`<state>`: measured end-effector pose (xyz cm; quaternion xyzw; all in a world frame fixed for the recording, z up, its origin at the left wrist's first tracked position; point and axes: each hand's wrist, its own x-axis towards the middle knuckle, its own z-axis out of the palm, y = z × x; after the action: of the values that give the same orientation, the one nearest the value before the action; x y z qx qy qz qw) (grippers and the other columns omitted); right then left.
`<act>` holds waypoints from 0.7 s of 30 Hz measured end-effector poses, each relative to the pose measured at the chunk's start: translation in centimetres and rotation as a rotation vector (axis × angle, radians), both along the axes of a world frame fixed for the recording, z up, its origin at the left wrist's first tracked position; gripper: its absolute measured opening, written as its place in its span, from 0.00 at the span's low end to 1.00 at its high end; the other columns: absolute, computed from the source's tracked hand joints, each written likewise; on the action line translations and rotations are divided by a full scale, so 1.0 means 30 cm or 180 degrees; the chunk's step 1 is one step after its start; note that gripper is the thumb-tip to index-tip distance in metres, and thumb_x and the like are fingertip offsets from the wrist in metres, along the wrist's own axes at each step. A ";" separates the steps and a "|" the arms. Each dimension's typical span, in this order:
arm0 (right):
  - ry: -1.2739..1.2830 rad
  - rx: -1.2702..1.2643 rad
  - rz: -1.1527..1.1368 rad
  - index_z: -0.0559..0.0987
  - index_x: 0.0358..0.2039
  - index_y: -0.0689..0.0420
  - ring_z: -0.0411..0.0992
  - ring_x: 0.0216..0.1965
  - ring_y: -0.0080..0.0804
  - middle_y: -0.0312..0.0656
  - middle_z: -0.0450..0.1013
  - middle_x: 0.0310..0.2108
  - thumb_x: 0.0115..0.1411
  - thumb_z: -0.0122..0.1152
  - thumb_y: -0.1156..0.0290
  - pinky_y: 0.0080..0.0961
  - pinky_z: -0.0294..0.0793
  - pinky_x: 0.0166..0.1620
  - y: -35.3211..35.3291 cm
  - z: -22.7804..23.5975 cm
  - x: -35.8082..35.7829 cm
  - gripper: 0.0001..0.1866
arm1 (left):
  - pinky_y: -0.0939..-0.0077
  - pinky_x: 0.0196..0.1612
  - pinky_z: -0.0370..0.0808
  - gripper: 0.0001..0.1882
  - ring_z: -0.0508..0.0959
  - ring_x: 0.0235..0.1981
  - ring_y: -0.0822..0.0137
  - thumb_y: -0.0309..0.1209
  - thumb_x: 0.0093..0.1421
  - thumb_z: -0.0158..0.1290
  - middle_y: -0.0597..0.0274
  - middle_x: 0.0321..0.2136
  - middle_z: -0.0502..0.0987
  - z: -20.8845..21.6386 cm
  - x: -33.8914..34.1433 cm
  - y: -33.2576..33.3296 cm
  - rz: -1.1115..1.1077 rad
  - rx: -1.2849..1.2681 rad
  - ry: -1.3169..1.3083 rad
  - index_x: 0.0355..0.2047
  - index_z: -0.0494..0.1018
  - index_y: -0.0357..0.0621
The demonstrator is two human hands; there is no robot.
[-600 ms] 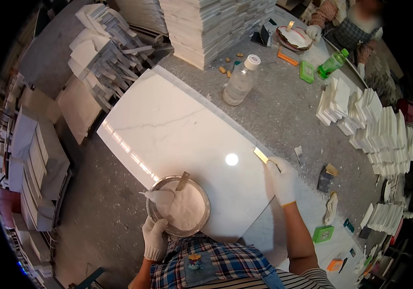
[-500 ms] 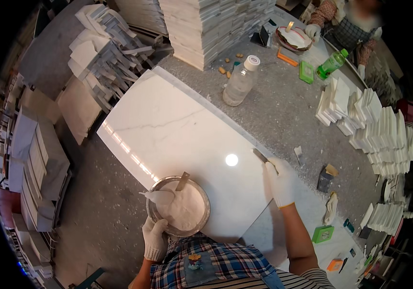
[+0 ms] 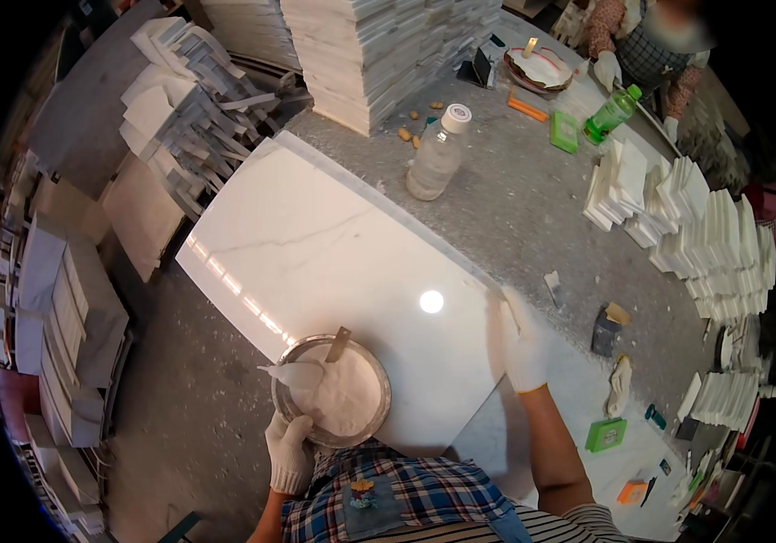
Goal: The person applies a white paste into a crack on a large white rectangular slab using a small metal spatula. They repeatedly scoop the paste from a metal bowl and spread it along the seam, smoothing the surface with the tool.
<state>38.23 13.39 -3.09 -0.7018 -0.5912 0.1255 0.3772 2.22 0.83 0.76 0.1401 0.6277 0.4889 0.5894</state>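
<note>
The largest thing in hand is the glossy white rectangular stone slab with faint grey veins (image 3: 316, 271), lying at the centre of the view, its lower corner overlapping a pale grey stone slab (image 3: 488, 430) at five o'clock. At seven o'clock, over its near edge, is the round metal bowl of pale powder or paste (image 3: 385, 398); the left hand (image 3: 290, 448), in a white knit glove, grasps it by its rim and side. The right hand (image 3: 524, 348), likewise gloved, lies along the slab's edge between three and four o'clock, fingers towards twelve; whether it grips anything I cannot tell. Within the bowl, a translucent white pear-shaped thing (image 3: 299, 376) leans at ten o'clock and a small flat metal blade (image 3: 339, 344) stands at twelve. The step looks like working the slab's edge; the next move seems to call for light, even pressure there and a steady bowl.
</note>
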 end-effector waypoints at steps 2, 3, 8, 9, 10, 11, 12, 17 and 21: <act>-0.0319 0.0411 0.0278 0.85 0.49 0.54 0.80 0.38 0.54 0.50 0.82 0.36 0.68 0.65 0.67 0.42 0.79 0.42 0.022 -0.027 -0.006 0.12 | 0.70 0.20 0.80 0.15 0.81 0.20 0.61 0.26 0.65 0.53 0.49 0.33 0.82 -0.013 -0.016 -0.009 -0.0139 0.0016 -0.0020 0.49 0.73 0.31; -0.0429 0.0286 0.0372 0.85 0.49 0.53 0.79 0.36 0.53 0.48 0.81 0.33 0.67 0.65 0.68 0.43 0.78 0.41 0.030 -0.016 -0.019 0.12 | 0.70 0.21 0.81 0.16 0.82 0.22 0.61 0.26 0.65 0.53 0.49 0.35 0.82 -0.012 -0.020 -0.011 -0.0176 0.0011 -0.0050 0.51 0.72 0.30; -0.1239 -0.0172 0.0597 0.84 0.45 0.49 0.75 0.29 0.49 0.43 0.76 0.25 0.63 0.65 0.68 0.48 0.73 0.34 0.043 0.029 -0.069 0.10 | 0.72 0.21 0.79 0.15 0.81 0.20 0.60 0.27 0.65 0.54 0.49 0.33 0.82 0.006 0.029 0.009 0.0177 0.0162 0.0172 0.50 0.73 0.30; -0.1283 -0.0232 0.0521 0.85 0.45 0.47 0.76 0.30 0.48 0.42 0.76 0.26 0.63 0.65 0.67 0.47 0.73 0.35 0.045 0.035 -0.079 0.09 | 0.71 0.22 0.81 0.17 0.82 0.23 0.60 0.27 0.65 0.54 0.50 0.35 0.82 0.005 0.016 0.007 0.0026 0.0112 0.0069 0.52 0.72 0.30; -0.1327 -0.0291 0.0445 0.86 0.44 0.46 0.76 0.30 0.48 0.41 0.77 0.26 0.64 0.65 0.67 0.47 0.73 0.35 0.049 0.040 -0.092 0.09 | 0.70 0.23 0.83 0.19 0.83 0.26 0.61 0.26 0.65 0.54 0.50 0.38 0.82 0.002 -0.011 0.001 -0.0126 0.0062 -0.0034 0.55 0.72 0.29; -0.1372 -0.0349 0.0369 0.87 0.44 0.44 0.76 0.31 0.47 0.41 0.77 0.27 0.64 0.65 0.66 0.46 0.73 0.36 0.049 0.043 -0.097 0.09 | 0.69 0.24 0.85 0.21 0.85 0.29 0.61 0.25 0.66 0.54 0.51 0.40 0.82 -0.001 -0.025 -0.004 -0.0277 0.0013 -0.0138 0.58 0.71 0.28; -0.1363 -0.0361 0.0393 0.87 0.44 0.44 0.76 0.31 0.47 0.41 0.77 0.27 0.64 0.65 0.66 0.46 0.73 0.36 0.051 0.040 -0.096 0.09 | 0.69 0.24 0.85 0.21 0.85 0.29 0.60 0.25 0.66 0.54 0.50 0.40 0.82 -0.003 -0.022 -0.007 -0.0230 0.0068 -0.0128 0.58 0.71 0.28; -0.1370 -0.0358 0.0459 0.87 0.44 0.44 0.76 0.32 0.47 0.41 0.77 0.27 0.65 0.64 0.66 0.46 0.72 0.36 0.046 0.015 -0.087 0.09 | 0.69 0.32 0.87 0.22 0.85 0.34 0.61 0.25 0.65 0.55 0.50 0.44 0.82 -0.040 -0.037 -0.026 -0.0207 0.0117 -0.0113 0.58 0.71 0.29; -0.0774 -0.0687 0.0411 0.87 0.50 0.47 0.80 0.39 0.47 0.48 0.82 0.36 0.67 0.64 0.65 0.40 0.77 0.43 0.047 0.036 -0.075 0.13 | 0.68 0.45 0.84 0.23 0.84 0.44 0.62 0.26 0.65 0.55 0.51 0.48 0.81 -0.025 -0.040 -0.023 -0.0315 0.0072 -0.0150 0.59 0.71 0.29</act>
<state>35.99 14.80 -2.00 -0.7088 -0.6593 0.1265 0.2165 1.03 0.15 0.02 0.1660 0.6003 0.4694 0.6259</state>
